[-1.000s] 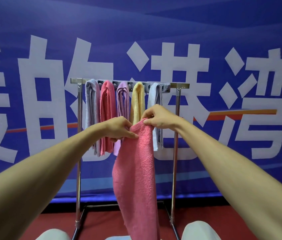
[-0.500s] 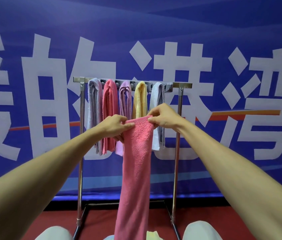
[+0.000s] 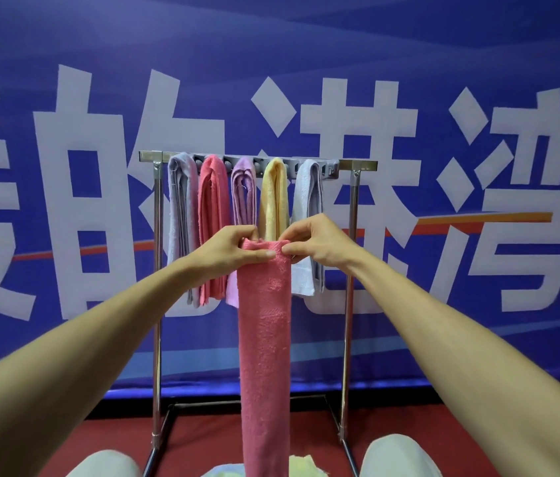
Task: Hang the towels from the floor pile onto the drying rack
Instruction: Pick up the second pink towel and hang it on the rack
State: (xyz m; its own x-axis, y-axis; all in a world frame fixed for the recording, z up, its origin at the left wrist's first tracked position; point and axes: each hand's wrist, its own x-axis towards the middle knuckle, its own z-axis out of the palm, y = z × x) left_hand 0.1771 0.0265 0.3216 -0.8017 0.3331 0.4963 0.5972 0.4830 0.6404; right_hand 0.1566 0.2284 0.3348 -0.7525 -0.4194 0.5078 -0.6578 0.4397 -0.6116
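Observation:
A long pink towel point(image 3: 264, 339) hangs folded into a narrow strip in front of the metal drying rack point(image 3: 361, 165). My left hand point(image 3: 227, 251) pinches its top left corner and my right hand point(image 3: 316, 244) pinches its top right corner, thumbs nearly meeting. Several towels hang on the rack's bar: grey point(image 3: 180, 215), coral pink point(image 3: 213, 208), lilac point(image 3: 244, 191), yellow point(image 3: 273, 201) and pale blue point(image 3: 307, 201). At the bottom edge, a bit of the floor pile point(image 3: 300, 468) shows as pale yellow-green cloth beside the strip.
A blue banner point(image 3: 443, 63) with large white characters stands right behind the rack. The rack's legs point(image 3: 157, 373) stand on a red floor point(image 3: 443, 418). My knees in light trousers point(image 3: 399, 456) show at the bottom edge on either side of the hanging towel.
The pink towel went from a wide, loose drape to a narrow folded strip. My hands have moved closer together at its top edge.

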